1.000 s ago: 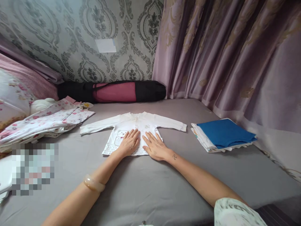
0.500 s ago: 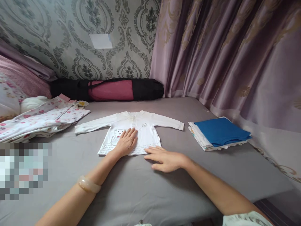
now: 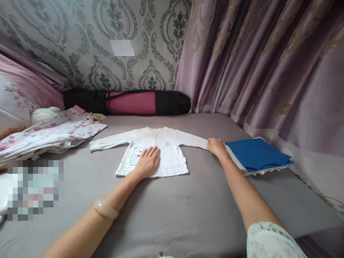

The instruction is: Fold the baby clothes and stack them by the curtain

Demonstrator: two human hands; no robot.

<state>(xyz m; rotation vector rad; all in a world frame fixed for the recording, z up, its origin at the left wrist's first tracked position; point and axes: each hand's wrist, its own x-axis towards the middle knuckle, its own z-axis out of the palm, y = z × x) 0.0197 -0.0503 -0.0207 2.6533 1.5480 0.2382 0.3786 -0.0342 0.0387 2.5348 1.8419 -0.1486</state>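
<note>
Soft, even daylight filters through the curtain point(image 3: 268, 61) on the right, casting faint shadows under both arms on the bed point(image 3: 172, 208). Sharp focus; wide-lens bending at the edges; a pixelated patch point(image 3: 32, 188) lower left.

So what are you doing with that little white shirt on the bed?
A small white long-sleeved shirt with a bear picture lies spread flat on the grey bed. The person's left hand rests flat on the shirt's front, and the right hand is at the end of one sleeve, right beside a stack of folded clothes with a blue cloth on top. Whether the fingers grip the cuff is hard to tell. A flowery pile of clothes sits on the other side.
</note>
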